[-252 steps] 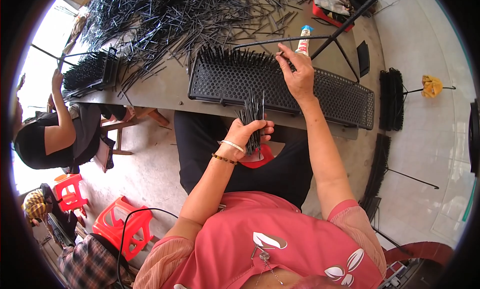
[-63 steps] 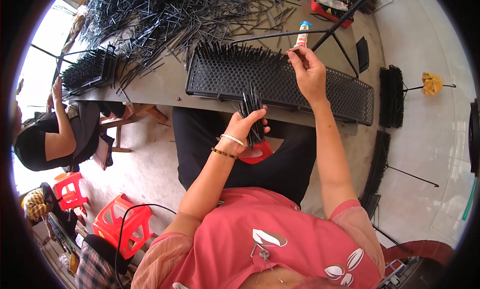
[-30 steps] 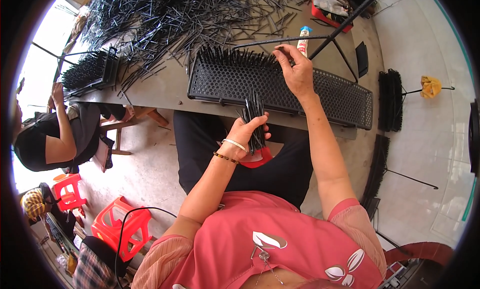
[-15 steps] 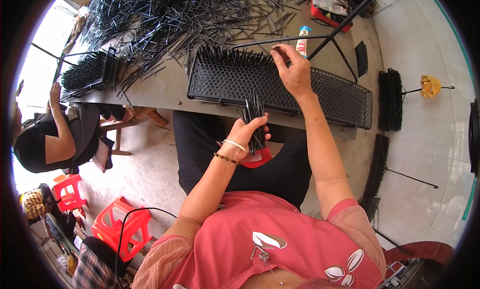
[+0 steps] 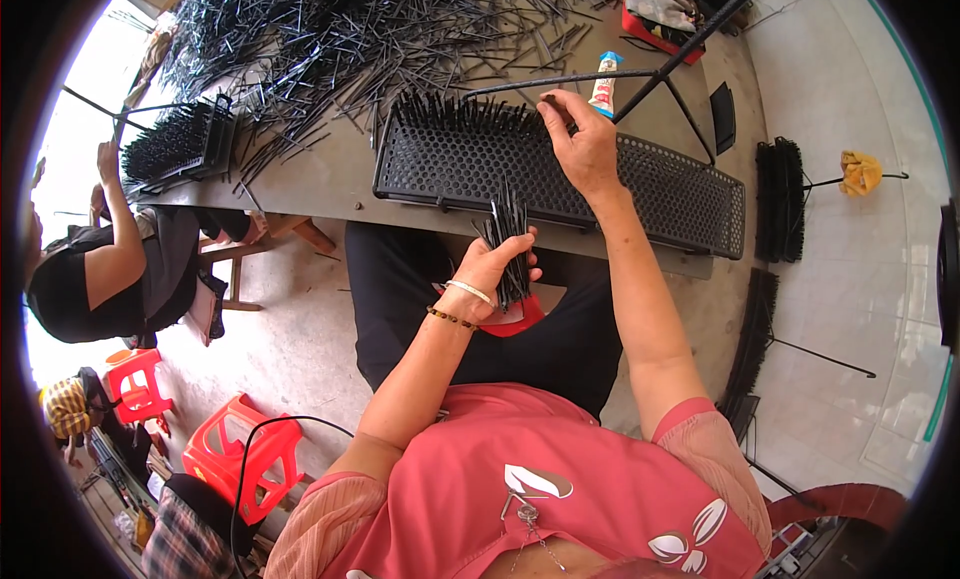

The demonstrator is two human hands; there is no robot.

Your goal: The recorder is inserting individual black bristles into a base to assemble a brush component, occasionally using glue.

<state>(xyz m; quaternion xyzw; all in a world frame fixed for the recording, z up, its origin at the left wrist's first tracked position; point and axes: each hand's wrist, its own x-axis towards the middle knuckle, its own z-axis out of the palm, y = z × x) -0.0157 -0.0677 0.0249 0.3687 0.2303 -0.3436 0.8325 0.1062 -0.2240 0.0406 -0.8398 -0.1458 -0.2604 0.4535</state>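
My left hand [image 5: 500, 259] is closed around a bundle of black plastic bristles [image 5: 508, 222], upright over my lap. Before me, at the table's near edge, lies a long black perforated brush plate [image 5: 670, 184]. Short black bristles [image 5: 450, 111] stand in its far rows on the left half; the right half shows bare holes. My right hand [image 5: 585, 144] is over the far side of the plate, at the right end of the bristle rows. Its thumb and forefinger are pinched together, and what is between them is too small to make out.
A large heap of loose black strips [image 5: 330, 39] covers the far table. A metal rod frame [image 5: 560, 77] rises over the plate, beside a small tube-shaped packet [image 5: 604, 84]. At left a co-worker's arm [image 5: 118, 219] is near another bristled brush [image 5: 175, 144]. Red stools [image 5: 245, 454] stand lower left.
My right hand has shifted very slightly left along the bristle rows. My left hand keeps its place with the bundle. The co-worker's hand at left has risen.
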